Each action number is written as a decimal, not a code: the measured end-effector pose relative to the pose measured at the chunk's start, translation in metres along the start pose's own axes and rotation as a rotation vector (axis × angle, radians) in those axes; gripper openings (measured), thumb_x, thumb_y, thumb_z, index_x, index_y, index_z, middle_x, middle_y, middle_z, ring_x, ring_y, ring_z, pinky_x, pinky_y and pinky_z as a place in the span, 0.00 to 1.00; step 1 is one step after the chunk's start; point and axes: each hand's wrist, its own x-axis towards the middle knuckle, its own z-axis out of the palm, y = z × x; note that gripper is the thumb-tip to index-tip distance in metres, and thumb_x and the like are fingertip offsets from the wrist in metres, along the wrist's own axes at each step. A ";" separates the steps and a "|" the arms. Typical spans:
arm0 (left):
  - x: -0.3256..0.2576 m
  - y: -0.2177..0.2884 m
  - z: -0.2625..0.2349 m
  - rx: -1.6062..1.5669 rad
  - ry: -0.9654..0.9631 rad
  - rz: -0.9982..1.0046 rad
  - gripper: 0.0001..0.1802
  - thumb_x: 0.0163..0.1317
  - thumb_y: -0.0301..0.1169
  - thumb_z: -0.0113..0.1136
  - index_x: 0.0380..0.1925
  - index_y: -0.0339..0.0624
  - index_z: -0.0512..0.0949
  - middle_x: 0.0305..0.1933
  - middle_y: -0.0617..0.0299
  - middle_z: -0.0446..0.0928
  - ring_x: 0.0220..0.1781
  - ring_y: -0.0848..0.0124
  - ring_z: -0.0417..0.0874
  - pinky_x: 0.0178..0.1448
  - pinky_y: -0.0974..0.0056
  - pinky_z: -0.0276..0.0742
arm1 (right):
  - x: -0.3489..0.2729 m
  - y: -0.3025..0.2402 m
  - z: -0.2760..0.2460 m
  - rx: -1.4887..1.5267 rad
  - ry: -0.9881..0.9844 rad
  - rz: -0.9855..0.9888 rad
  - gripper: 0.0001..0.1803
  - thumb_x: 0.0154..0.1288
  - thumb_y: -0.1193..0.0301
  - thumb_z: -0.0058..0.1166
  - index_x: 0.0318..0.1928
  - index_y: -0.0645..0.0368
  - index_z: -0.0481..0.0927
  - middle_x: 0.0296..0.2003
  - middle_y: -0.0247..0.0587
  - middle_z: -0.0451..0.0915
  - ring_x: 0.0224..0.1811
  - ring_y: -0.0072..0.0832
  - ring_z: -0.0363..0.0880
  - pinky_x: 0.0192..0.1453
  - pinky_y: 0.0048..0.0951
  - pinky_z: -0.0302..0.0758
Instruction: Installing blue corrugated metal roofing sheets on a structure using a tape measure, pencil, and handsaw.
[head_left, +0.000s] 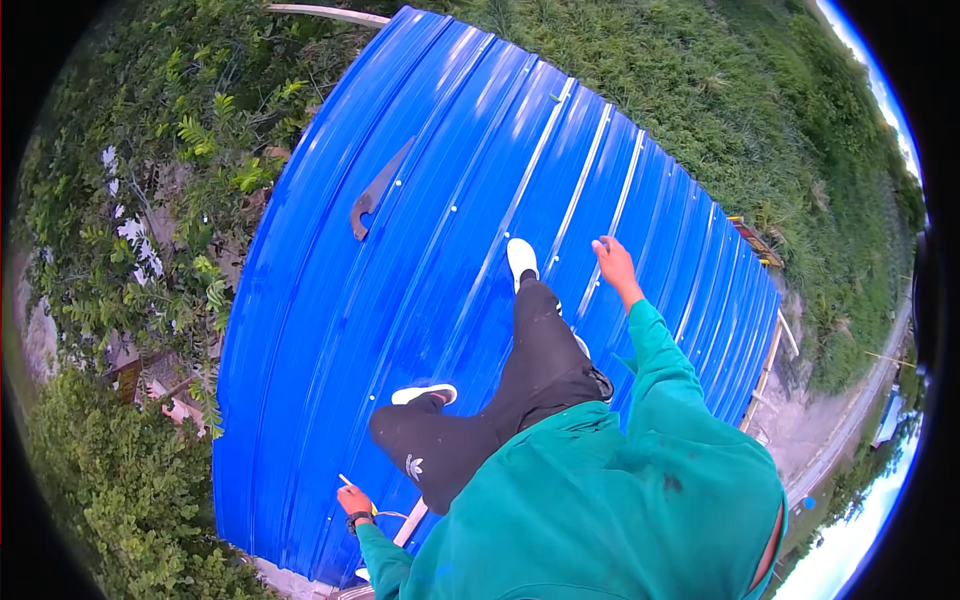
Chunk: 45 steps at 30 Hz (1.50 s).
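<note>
No container was seen anywhere on the roof [400, 300]; the blue ribbed metal sheets carried only a handsaw [377, 190], which was laid flat with its blade pointing up the slope, well apart from both hands and up the slope from the left hand.

The left hand [353, 498] was held low, near the lower edge of the roof, with a dark watch at the wrist. It was closed around a thin pale stick-like thing [345, 481], perhaps a pencil, whose end stood out above the fingers. What kind of thing it was could not be told for sure, because it was too small. Just beside this hand, toward the body, a pale wooden strip [412, 522] was seen under the roof edge.

The right hand [612, 260] was stretched forward on a straight arm in a green sleeve. The fingers were bent down toward a ridge of the sheet, and it could not be told whether they were clenched, or whether they touched the metal. Nothing was seen inside this hand.

Between the two hands, the legs in black trousers were placed on the sheets. One white shoe [521, 258] was set just beside the right hand, the other white shoe [425, 394] was nearer to the left hand. Green bushes [130, 250] were seen beyond the roof on the left-hand side.
</note>
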 end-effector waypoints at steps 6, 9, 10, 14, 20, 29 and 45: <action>0.041 0.256 -0.046 -0.021 0.098 0.332 0.13 0.71 0.34 0.55 0.41 0.32 0.76 0.43 0.46 0.77 0.46 0.51 0.79 0.53 0.49 0.76 | 0.024 0.143 -0.027 0.163 -0.323 0.304 0.26 0.77 0.53 0.53 0.60 0.62 0.80 0.45 0.44 0.88 0.44 0.34 0.88 0.44 0.42 0.83; 0.033 0.368 -0.076 0.007 0.154 0.522 0.11 0.70 0.33 0.56 0.40 0.34 0.77 0.43 0.47 0.78 0.46 0.52 0.80 0.52 0.50 0.76 | 0.054 0.145 -0.057 0.481 -0.348 0.528 0.28 0.78 0.51 0.51 0.66 0.57 0.75 0.52 0.44 0.86 0.45 0.35 0.87 0.44 0.45 0.82; 0.028 0.399 -0.082 0.021 0.167 0.553 0.11 0.69 0.33 0.56 0.40 0.34 0.77 0.43 0.47 0.78 0.46 0.52 0.80 0.52 0.51 0.76 | 0.081 0.144 -0.075 0.541 -0.324 0.530 0.29 0.78 0.50 0.50 0.67 0.57 0.74 0.54 0.44 0.85 0.46 0.36 0.87 0.44 0.45 0.82; 0.017 0.466 -0.099 0.049 0.169 0.589 0.11 0.68 0.34 0.57 0.38 0.34 0.77 0.42 0.48 0.78 0.45 0.54 0.81 0.51 0.52 0.77 | 0.181 0.114 -0.150 0.619 -0.180 0.319 0.29 0.79 0.51 0.48 0.67 0.58 0.74 0.57 0.44 0.85 0.52 0.35 0.86 0.48 0.41 0.82; 0.045 0.459 -0.068 0.092 0.076 0.432 0.15 0.67 0.37 0.59 0.37 0.34 0.80 0.37 0.48 0.82 0.41 0.53 0.84 0.48 0.52 0.79 | 0.248 0.049 -0.233 0.796 -0.067 0.132 0.29 0.80 0.53 0.49 0.69 0.60 0.72 0.58 0.44 0.84 0.57 0.35 0.85 0.53 0.39 0.80; 0.037 0.431 -0.088 0.075 0.049 0.149 0.17 0.66 0.41 0.61 0.35 0.35 0.81 0.33 0.50 0.86 0.38 0.57 0.87 0.45 0.53 0.80 | 0.343 0.007 -0.418 0.979 0.091 -0.134 0.28 0.82 0.56 0.49 0.71 0.60 0.69 0.61 0.42 0.82 0.57 0.30 0.84 0.55 0.31 0.79; 0.081 0.427 -0.076 0.254 -0.403 -0.137 0.24 0.73 0.46 0.50 0.37 0.33 0.81 0.30 0.47 0.84 0.30 0.52 0.88 0.35 0.46 0.82 | 0.188 -0.128 -0.198 0.358 -0.426 -0.206 0.31 0.74 0.49 0.52 0.63 0.63 0.79 0.57 0.57 0.83 0.62 0.52 0.80 0.66 0.48 0.75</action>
